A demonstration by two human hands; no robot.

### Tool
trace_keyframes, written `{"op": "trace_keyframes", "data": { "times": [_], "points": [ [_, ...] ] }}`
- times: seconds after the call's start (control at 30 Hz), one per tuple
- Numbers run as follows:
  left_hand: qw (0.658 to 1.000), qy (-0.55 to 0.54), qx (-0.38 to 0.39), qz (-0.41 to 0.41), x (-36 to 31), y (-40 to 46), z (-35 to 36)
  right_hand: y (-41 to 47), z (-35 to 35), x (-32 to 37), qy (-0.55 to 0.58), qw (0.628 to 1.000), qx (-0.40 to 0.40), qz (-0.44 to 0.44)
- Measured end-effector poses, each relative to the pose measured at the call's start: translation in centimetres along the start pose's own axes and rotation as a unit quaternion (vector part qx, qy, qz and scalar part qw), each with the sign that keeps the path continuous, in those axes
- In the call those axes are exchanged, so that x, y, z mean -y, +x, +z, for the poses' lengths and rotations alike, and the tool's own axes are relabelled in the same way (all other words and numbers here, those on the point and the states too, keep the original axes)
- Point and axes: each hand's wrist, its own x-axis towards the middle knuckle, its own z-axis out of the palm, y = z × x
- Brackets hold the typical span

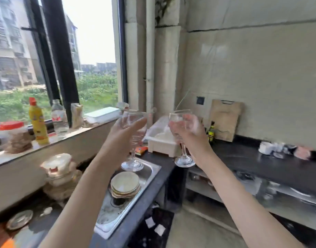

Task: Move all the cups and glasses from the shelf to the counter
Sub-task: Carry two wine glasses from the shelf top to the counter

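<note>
Head view, hands: our left hand (126,130) is wrapped around the bowl of a clear stemmed wine glass (133,140); our right hand (186,132) grips a second clear stemmed glass (182,138). Both are held in the air.
Where: left glass above the steel sink (150,174), right glass above the corner of the black stone surface (261,161).
Risk: we judge the bowls could knock together, or a foot could catch the white plastic tub (162,140).
Open room: bare surface lies right of the tub; its front edge is near.
</note>
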Motion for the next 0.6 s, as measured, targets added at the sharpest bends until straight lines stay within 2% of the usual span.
{"op": "trace_keyframes", "data": {
  "times": [0.2,0.43,0.6],
  "points": [
    [0.997,-0.013,0.069,-0.028,7.0,2.5,16.5,-2.4,-17.8,-1.1,-0.064,0.993,-0.102,0.019],
    [0.976,0.005,0.213,-0.04,12.9,5.4,32.0,-3.1,-33.1,-2.0,-0.106,0.972,-0.208,0.023],
    [0.968,-0.006,0.243,-0.063,18.2,8.9,40.9,-1.2,-41.8,-4.5,-0.127,0.958,-0.255,0.034]
  ]
}}
